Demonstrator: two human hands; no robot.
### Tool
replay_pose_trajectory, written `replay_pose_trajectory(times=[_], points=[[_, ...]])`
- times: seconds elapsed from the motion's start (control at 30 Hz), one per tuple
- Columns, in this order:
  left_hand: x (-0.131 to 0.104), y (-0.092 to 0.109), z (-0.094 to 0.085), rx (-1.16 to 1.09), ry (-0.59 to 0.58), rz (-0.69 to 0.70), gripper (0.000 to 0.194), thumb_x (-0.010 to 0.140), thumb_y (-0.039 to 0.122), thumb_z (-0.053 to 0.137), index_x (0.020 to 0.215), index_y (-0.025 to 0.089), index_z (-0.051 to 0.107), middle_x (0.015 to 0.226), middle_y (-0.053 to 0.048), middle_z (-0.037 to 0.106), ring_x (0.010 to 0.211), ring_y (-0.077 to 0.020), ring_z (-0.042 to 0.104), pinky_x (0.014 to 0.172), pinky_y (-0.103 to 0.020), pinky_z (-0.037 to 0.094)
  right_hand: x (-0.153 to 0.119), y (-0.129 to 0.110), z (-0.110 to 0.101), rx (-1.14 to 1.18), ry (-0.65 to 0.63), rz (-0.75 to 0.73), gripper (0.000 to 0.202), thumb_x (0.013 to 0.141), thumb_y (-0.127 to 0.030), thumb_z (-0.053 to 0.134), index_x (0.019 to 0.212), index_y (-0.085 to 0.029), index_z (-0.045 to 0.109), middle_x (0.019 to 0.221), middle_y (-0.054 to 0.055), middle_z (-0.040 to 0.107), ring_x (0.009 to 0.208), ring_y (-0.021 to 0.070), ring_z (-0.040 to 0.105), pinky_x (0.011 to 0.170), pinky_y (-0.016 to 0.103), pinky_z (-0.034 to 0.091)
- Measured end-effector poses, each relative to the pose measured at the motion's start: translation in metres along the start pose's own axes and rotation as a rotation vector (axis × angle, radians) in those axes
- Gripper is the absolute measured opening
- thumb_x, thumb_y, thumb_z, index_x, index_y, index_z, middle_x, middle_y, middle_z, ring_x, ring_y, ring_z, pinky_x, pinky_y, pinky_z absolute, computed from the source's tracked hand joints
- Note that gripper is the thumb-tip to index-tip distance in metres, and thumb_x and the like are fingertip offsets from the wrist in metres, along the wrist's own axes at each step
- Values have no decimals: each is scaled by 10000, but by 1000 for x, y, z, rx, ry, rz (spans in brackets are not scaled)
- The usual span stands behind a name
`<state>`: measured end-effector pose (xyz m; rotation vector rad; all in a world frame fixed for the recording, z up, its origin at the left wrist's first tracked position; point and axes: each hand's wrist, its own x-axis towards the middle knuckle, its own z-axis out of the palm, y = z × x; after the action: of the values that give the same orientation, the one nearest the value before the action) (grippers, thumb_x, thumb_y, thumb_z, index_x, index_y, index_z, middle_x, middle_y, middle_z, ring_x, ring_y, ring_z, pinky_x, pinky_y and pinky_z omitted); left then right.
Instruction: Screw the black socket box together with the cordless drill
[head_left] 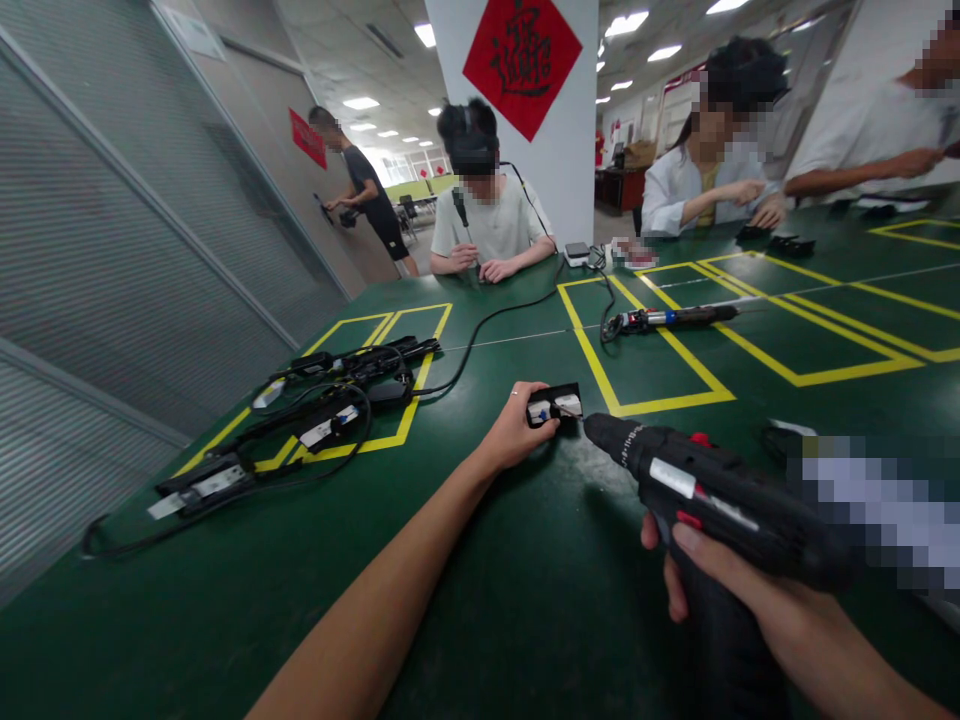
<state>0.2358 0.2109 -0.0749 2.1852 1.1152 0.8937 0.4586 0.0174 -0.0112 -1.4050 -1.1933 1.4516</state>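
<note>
My left hand (517, 428) is closed around the left end of a small black housing (568, 392) with white parts inside, held at the green table top. A black cordless drill (697, 480) is gripped in my right hand (720, 575), its chuck pointing left. The tip of the drill is close to the right end of the housing; whether it touches cannot be made out. Part of my right hand's grip is hidden behind the drill's body.
Black power strips with cables (322, 410) lie on the left of the green table (480, 600), among yellow tape outlines. A wired tool-like device (660, 318) lies beyond. A co-worker (491, 225) opposite holds a screwdriver. Other people sit at right. A pixelated object (885, 500) lies near my right.
</note>
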Motion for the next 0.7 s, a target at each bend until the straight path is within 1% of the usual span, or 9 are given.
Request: replay_pose_trajectory(times=[0.17,0.3,0.43,0.7], points=[[0,0,0,-1,0,1,490,758,259,606,1215,187,445,1154,-87,476,1074,-207,499,994,-371,401,1,1,-2,13,-24,5,301,870,-496,491,891,-234,639,584,-3,684,591,211,624,649,341,427],[0,0,1,-3,7,-8,486,751,248,612,1208,193,453,1150,-84,482,1071,-208,502,986,-370,408,2,2,-2,19,-29,-24,291,887,-483,480,906,-237,634,583,-2,677,594,214,623,657,351,423],[0,0,0,-5,0,-16,482,752,256,615,1204,192,458,1162,-89,481,1083,-212,500,984,-371,408,3,5,-3,21,-41,-16,303,892,-482,471,925,-227,631,583,12,676,584,216,618,638,358,429],[0,-2,1,4,-1,1,476,758,273,610,1198,173,456,1156,-94,478,1073,-207,499,984,-362,400,2,3,-2,-5,-13,-16,290,868,-485,487,905,-246,647,570,13,689,582,220,627,652,361,435]])
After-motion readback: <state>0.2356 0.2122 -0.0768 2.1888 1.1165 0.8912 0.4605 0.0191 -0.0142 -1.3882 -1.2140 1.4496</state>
